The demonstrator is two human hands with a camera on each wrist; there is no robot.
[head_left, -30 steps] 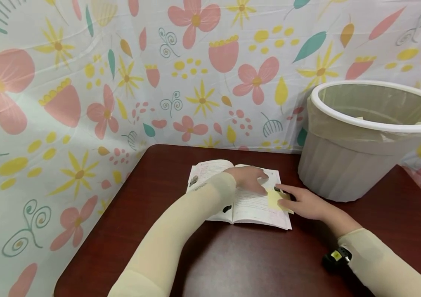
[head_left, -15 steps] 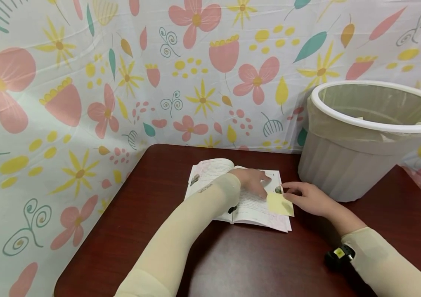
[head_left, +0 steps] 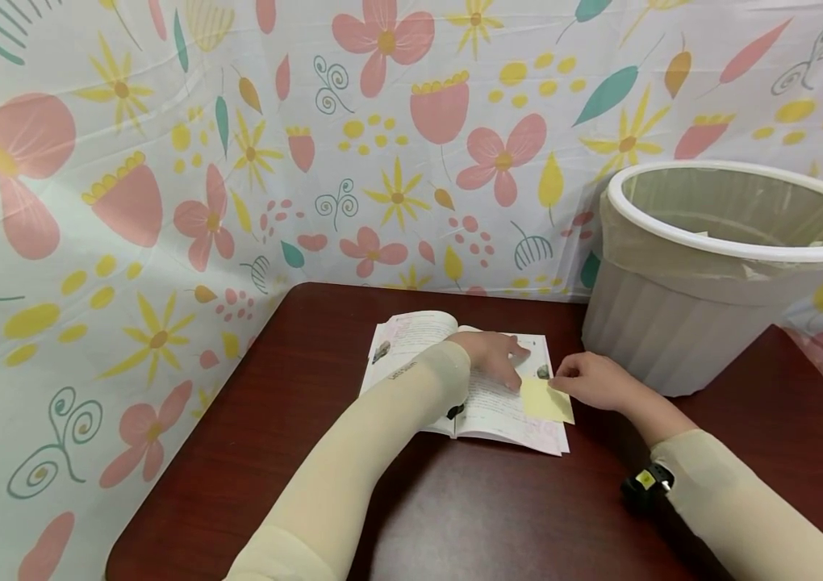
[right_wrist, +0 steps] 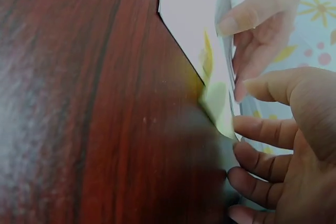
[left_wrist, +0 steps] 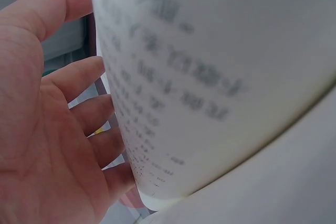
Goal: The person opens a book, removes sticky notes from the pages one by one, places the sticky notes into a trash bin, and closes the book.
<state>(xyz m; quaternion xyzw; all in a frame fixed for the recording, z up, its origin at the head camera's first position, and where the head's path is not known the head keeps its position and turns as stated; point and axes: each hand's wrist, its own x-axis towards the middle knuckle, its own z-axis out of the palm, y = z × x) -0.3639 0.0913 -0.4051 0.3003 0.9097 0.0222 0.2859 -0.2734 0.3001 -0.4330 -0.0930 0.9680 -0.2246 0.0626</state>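
Observation:
An open book (head_left: 487, 415) with printed text lies on the dark table. My left hand (head_left: 493, 357) rests over its right page with the fingers spread. In the left wrist view my left hand (left_wrist: 58, 129) shows its palm, fingertips against the large blurred page (left_wrist: 168, 77). A yellow sticky note (head_left: 544, 402) lies low on the right page, jutting past the page edge. My right hand (head_left: 596, 381) is at the note's upper right, fingertips touching its edge. In the right wrist view my right hand (right_wrist: 294, 145) has thumb and index finger apart, beside the blurred sticky note (right_wrist: 216, 100).
A large grey bin (head_left: 673, 323) with a white rim and clear liner stands at the table's right rear, close beyond my right hand. The reddish-brown table (head_left: 499, 516) has rounded corners. A floral curtain (head_left: 237, 202) hangs behind and to the left.
My right hand has drawn back to the right off the sticky note, uncovering more of it, and its fingertips have come closer together. My left hand has shifted slightly and stays on the book.

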